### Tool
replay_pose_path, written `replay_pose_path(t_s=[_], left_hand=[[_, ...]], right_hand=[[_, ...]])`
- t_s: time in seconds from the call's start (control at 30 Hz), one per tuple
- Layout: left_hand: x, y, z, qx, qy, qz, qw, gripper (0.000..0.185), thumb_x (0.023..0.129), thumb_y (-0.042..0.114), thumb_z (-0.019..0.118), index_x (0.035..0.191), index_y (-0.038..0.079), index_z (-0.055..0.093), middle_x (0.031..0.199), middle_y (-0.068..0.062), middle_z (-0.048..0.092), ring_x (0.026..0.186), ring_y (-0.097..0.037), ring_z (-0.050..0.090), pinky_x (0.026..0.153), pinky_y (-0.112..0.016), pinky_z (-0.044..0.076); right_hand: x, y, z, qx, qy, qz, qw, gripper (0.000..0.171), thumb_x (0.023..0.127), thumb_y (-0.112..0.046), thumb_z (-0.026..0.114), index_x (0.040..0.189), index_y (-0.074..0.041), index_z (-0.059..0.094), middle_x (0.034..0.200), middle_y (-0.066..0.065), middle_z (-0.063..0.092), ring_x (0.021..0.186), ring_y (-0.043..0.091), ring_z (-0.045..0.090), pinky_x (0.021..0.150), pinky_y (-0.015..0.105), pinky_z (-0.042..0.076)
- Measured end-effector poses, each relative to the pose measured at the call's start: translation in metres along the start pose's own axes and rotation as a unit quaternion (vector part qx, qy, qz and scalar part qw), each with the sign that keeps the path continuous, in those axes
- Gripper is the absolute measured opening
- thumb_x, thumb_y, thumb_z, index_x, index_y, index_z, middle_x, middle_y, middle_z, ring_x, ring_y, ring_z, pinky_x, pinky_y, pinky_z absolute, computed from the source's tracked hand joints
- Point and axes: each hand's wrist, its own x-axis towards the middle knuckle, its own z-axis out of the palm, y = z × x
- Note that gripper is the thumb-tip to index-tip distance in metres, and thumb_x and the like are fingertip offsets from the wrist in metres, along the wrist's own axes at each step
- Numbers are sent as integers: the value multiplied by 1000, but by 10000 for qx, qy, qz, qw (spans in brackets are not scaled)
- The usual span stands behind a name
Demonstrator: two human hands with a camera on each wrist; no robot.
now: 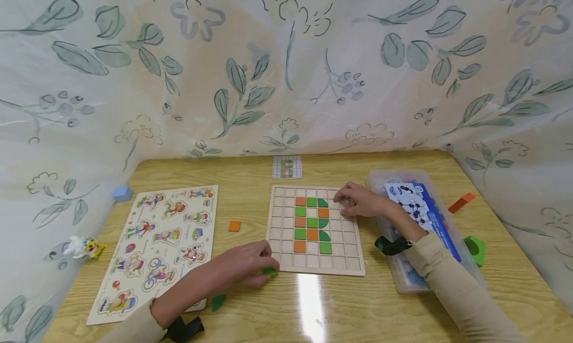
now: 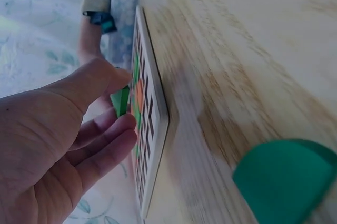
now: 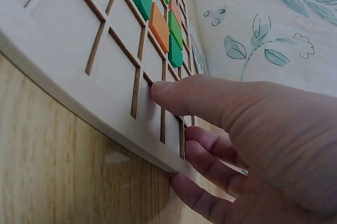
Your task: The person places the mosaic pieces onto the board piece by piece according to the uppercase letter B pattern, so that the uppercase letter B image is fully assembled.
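A wooden grid board lies mid-table with orange and green tiles set in its middle cells. My left hand is at the board's near left corner and pinches a small green tile between thumb and fingers. My right hand holds the board's far right edge. Its thumb presses on the top face, and its fingers curl against the rim. A green quarter-round piece lies loose on the table near my left wrist.
A small pattern card lies behind the board. A figure puzzle board and an orange tile are at the left. At the right are a plastic box, an orange block and a green block. Patterned curtain surrounds the table.
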Motion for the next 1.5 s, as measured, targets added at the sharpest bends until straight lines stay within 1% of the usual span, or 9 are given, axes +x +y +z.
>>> replay_pose_path(t_s=[0.13,0.37,0.5,0.6,0.77,1.0,1.17,1.37,1.5], left_hand=[[8,0,4,-32,-27,62,10000,15,93,23,64,107,27,67,101,7,55,82,-2,44,69,-11,40],[22,-1,10,183,-30,385,9991,13,93,20,62,104,26,66,99,6,53,81,-3,43,68,-9,38],[30,-1,11,288,-117,430,9986,13,94,21,61,105,26,66,99,6,53,81,-3,44,67,-9,38],[35,0,11,355,-162,351,9986,12,95,23,61,105,27,66,100,6,55,81,-3,46,65,-9,39],[45,-1,14,589,-53,394,9975,12,94,24,62,105,28,66,101,5,56,81,-4,48,60,-10,37],[56,-3,22,666,148,594,9959,14,93,22,62,106,27,65,101,6,57,83,-5,51,62,-10,38],[59,-2,24,624,102,499,9968,11,94,23,62,104,27,66,101,5,58,83,-5,52,62,-10,40],[59,-1,27,330,-2,352,9988,13,95,23,61,107,26,66,104,5,58,89,-5,53,70,-11,44],[59,-1,27,119,-35,269,9996,14,95,22,63,107,25,66,103,5,58,88,-5,53,74,-11,44]], right_hand=[[0,-1,0,69,-16,21,10000,31,89,-20,70,118,-12,64,116,11,53,98,22,48,81,33,41],[-2,-2,-1,139,-38,91,9999,31,88,-20,70,117,-12,64,116,11,52,100,23,48,82,33,41],[-2,-1,-1,107,-33,66,9999,31,89,-20,70,117,-12,64,116,11,53,100,23,48,82,33,41],[-3,-1,-1,91,-17,48,9999,30,89,-20,70,117,-12,64,116,11,53,100,23,49,83,34,41],[-3,-1,-1,81,-1,69,9999,30,89,-20,70,117,-12,64,116,11,53,103,24,50,85,36,42],[-3,-1,-1,119,5,76,9999,30,89,-20,70,117,-12,64,115,11,53,102,23,49,84,35,41],[-3,-1,-2,102,1,29,9999,30,89,-20,70,117,-12,64,115,11,53,101,23,49,84,35,41],[-4,-3,-3,101,7,2,9999,31,89,-19,69,118,-10,64,116,11,53,103,23,49,85,35,41],[-4,-2,-1,83,12,-9,10000,31,89,-20,69,118,-10,64,115,11,53,102,23,50,84,35,41]])
